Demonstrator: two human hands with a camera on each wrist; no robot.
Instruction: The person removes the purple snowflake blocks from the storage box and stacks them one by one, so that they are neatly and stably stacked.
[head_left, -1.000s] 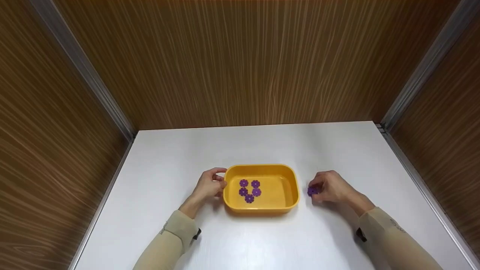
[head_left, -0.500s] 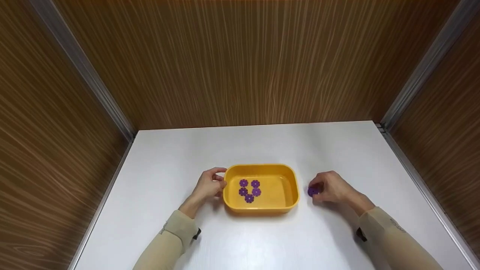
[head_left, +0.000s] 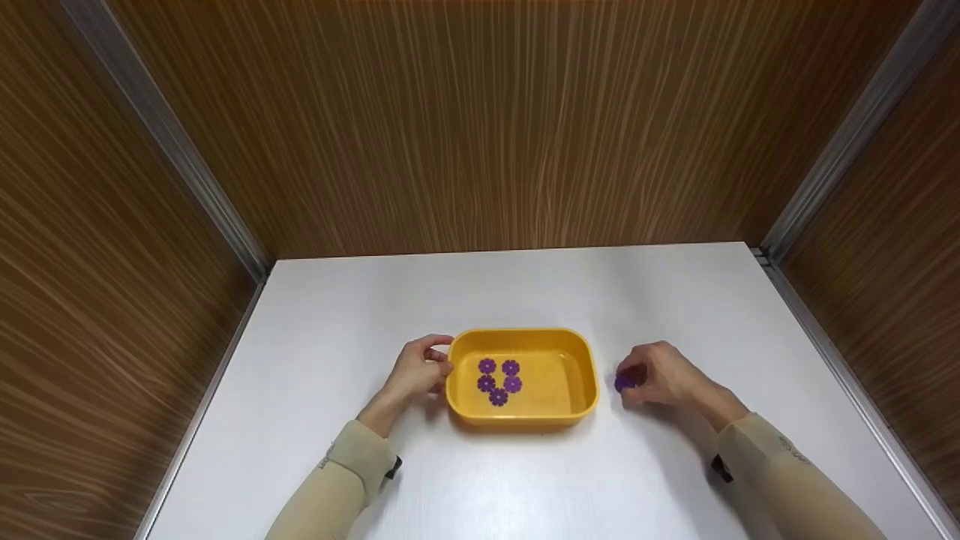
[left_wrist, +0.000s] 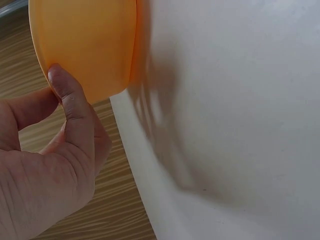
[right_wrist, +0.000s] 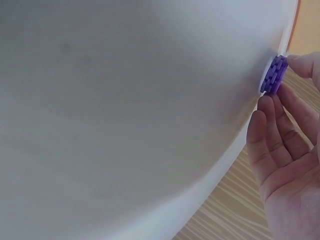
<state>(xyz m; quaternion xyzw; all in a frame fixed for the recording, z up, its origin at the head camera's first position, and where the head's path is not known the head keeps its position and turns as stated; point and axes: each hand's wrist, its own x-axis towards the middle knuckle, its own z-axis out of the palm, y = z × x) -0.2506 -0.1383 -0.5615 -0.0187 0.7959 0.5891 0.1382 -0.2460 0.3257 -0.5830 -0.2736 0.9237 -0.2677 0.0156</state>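
Note:
My left hand (head_left: 414, 369) holds the left rim of a yellow plastic tray (head_left: 555, 411), with thumb and forefinger at the edge. In the left wrist view, the thumb (left_wrist: 64, 85) lies against the tray's wall (left_wrist: 95, 45). Several purple flower-shaped discs (head_left: 499, 397) lie flat in the left half of the tray. Right of the tray, my right hand (head_left: 660, 373) pinches a small stack of purple discs (right_wrist: 274, 75) between thumb and forefinger, close over the white table. The stack's notched edges show in the right wrist view; the hand partly covers it in the head view.
The white table (head_left: 360, 300) carries the tray near its middle. Wood-grain panels (head_left: 480, 127) stand behind it and at both sides, with grey metal strips (head_left: 187, 157) along the corners.
Both hands and the tray stay in place. The purple stack in the right fingers shifts only very slightly.

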